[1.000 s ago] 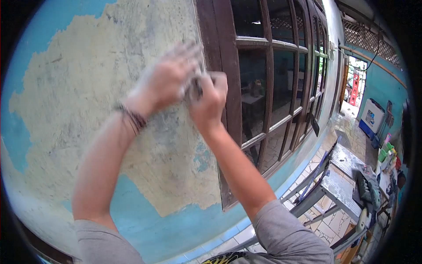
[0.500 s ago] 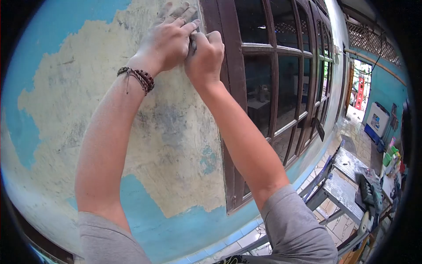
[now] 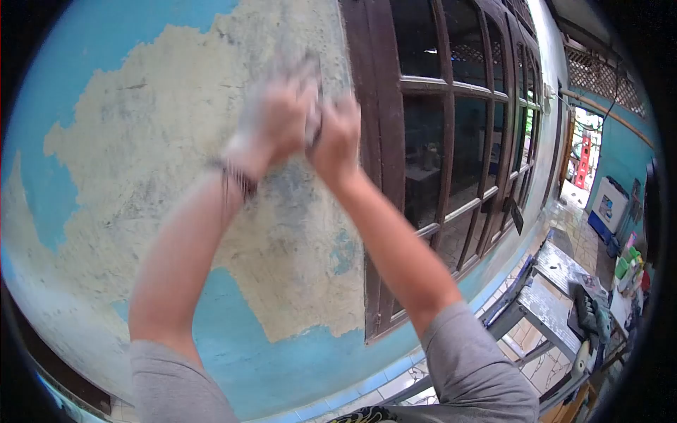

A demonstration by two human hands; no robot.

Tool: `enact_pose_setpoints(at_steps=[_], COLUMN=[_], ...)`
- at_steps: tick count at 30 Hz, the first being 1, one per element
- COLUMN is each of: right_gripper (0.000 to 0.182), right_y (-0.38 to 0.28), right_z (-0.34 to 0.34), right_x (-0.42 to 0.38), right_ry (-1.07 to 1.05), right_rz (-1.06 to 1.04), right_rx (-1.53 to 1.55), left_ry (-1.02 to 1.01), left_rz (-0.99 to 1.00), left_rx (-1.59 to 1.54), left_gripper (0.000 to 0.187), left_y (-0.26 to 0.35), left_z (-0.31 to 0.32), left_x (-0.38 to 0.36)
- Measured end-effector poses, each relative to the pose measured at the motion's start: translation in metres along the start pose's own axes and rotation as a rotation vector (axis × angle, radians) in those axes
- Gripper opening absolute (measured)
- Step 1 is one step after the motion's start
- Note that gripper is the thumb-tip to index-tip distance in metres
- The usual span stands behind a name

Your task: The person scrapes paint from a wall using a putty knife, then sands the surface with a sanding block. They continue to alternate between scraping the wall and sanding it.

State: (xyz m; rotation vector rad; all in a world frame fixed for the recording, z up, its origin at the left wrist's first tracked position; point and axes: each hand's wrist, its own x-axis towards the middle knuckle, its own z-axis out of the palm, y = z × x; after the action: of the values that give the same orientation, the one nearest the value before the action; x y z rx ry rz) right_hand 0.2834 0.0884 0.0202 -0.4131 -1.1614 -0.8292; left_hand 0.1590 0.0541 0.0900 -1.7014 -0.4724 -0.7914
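Note:
Both arms reach up to the wall [image 3: 162, 162], where blue paint is stripped to bare yellowish plaster. My right hand [image 3: 336, 134] is closed around a small dark scraping tool [image 3: 314, 120] held against the plaster, right beside the brown window frame [image 3: 374, 106]. My left hand [image 3: 278, 116], blurred with motion, presses over the tool from the left with its fingers spread. A beaded bracelet [image 3: 236, 178] is on my left wrist. Most of the tool is hidden between the hands.
A brown wooden window with many glass panes [image 3: 458, 141] runs along the wall to the right. Blue paint remains low on the wall [image 3: 282, 366]. Below right stand a paint-splashed trestle bench [image 3: 557, 296], tools and clutter. A doorway [image 3: 589, 148] opens far right.
The hands went up the wall beside the window frame, then came back down a little. They are now motion-blurred, still together on the tool.

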Motion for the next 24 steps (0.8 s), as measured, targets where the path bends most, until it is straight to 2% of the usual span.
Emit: enact_pose_setpoints(at_steps=[2, 5, 7, 8, 9, 10, 11, 12, 15, 17, 20, 23, 24], right_gripper=[0.019, 0.028, 0.030, 0.030, 0.027, 0.026, 0.027, 0.029, 0.025, 0.026, 0.024, 0.023, 0.022], right_y=[0.007, 0.005, -0.007, -0.015, -0.022, -0.035, -0.049, -0.065, -0.056, -0.041, -0.033, -0.040, -0.041], right_z=[0.028, 0.029, 0.009, -0.005, -0.018, -0.038, -0.053, -0.068, -0.051, -0.006, 0.048, 0.063, 0.059], right_x=[0.064, 0.071, 0.022, -0.014, -0.056, -0.102, -0.136, -0.143, -0.106, -0.036, 0.068, 0.086, 0.070], right_ry=[0.050, 0.006, -0.025, -0.024, -0.014, -0.130, -0.114, -0.164, -0.181, -0.046, 0.002, 0.053, 0.061], right_rz=[-0.006, 0.035, 0.071, 0.070, 0.087, 0.188, 0.174, 0.200, 0.087, -0.019, -0.042, 0.013, 0.016], right_rx=[-0.049, 0.007, 0.037, 0.057, 0.054, 0.053, 0.063, 0.045, 0.037, 0.067, 0.013, 0.051, 0.057], left_ry=[0.069, -0.106, -0.028, 0.023, -0.027, -0.073, -0.150, -0.196, -0.139, 0.019, 0.025, 0.049, 0.060], left_rz=[-0.037, -0.051, -0.014, -0.073, -0.049, -0.101, -0.077, -0.100, -0.070, -0.143, -0.062, -0.046, -0.086], left_rx=[0.058, 0.118, 0.170, -0.004, 0.016, -0.132, -0.163, -0.245, -0.227, -0.010, 0.122, 0.122, 0.186], left_gripper=[0.047, 0.050, 0.058, 0.061, 0.064, 0.062, 0.061, 0.059, 0.058, 0.048, 0.045, 0.046, 0.048], left_y=[-0.039, -0.040, -0.011, 0.017, 0.045, 0.075, 0.097, 0.107, 0.071, 0.022, -0.068, -0.083, -0.067], left_z=[-0.004, -0.016, 0.001, 0.000, -0.008, -0.009, -0.014, -0.024, -0.025, -0.017, -0.028, -0.033, -0.033], left_x=[0.045, 0.053, 0.012, -0.018, -0.047, -0.082, -0.111, -0.124, -0.107, -0.060, 0.015, 0.025, 0.013])
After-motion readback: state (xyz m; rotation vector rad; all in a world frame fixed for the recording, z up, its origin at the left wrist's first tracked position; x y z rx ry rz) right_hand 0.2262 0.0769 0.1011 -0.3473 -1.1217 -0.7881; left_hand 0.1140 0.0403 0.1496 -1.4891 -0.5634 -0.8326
